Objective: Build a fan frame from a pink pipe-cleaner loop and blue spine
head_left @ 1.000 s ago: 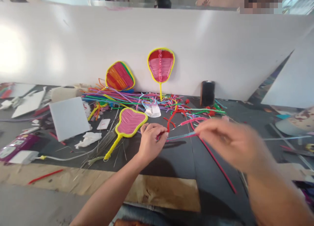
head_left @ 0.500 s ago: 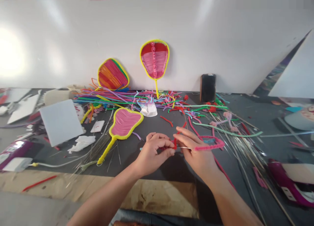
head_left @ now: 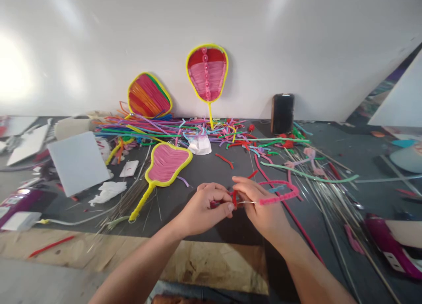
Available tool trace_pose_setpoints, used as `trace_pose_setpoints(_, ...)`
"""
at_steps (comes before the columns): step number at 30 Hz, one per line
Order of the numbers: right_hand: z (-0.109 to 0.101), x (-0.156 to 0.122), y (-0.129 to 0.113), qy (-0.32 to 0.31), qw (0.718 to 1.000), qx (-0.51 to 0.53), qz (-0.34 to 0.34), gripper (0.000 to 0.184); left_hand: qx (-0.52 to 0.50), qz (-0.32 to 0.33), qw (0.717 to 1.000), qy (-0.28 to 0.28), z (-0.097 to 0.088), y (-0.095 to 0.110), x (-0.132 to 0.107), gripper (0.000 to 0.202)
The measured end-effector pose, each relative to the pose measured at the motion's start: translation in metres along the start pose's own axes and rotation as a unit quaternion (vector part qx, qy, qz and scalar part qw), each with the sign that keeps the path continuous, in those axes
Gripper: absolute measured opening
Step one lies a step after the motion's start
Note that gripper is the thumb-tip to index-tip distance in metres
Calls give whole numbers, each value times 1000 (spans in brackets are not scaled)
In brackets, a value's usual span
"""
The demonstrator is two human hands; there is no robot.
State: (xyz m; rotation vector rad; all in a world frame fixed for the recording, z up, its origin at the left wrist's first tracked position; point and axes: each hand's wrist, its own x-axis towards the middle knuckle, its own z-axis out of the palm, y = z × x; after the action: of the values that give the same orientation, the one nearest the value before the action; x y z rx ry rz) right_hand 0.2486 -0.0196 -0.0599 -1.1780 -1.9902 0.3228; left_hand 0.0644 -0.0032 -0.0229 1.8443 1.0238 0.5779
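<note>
My left hand is closed, thumb against fingers, pinching a red pipe cleaner by a thin wire. Fingers bent, my right hand closes on the same red pipe cleaner from the other side; its fingertips are partly hidden. A loop wrapped in pink pipe cleaner sticks out to the right past my right hand, on the bare wire running between the hands. Left of my hands lies a pink fan with a yellow rim and handle.
Behind, a pink and red beaded fan and a striped fan lean on the white board. A phone stands upright there. Pipe cleaners heap along the back. Wires lie right, with a purple glue gun. A white square sits left.
The fingers of my right hand have curled down closer to the red pipe cleaner. The view has shifted slightly; both hands stay in about the same place.
</note>
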Motion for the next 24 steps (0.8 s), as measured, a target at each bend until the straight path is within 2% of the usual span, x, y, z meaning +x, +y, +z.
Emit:
trace_pose_setpoints(7, 3, -2, -5, -30, 994, 75, 67, 36, -101, 2, 994, 32, -1, -1, 0, 18)
trace_pose_setpoints(11, 1, -3, -10, -25, 995, 53, 75, 28, -119, -4, 991, 66, -2, -5, -1, 18)
trace_pose_setpoints(14, 0, -5, -14, -12, 998, 19, 67, 23, -129, -4, 987, 93, -4, -7, -2, 19)
trace_pose_setpoints(19, -1, -6, -18, -5, 999, 3, 47, 23, -124, -2, 982, 142, -6, -9, -1, 21)
trace_pose_setpoints(24, 1, -5, -20, 37, 995, -88, -28, 23, -115, -1, 977, 178, -5, -11, -1, 17)
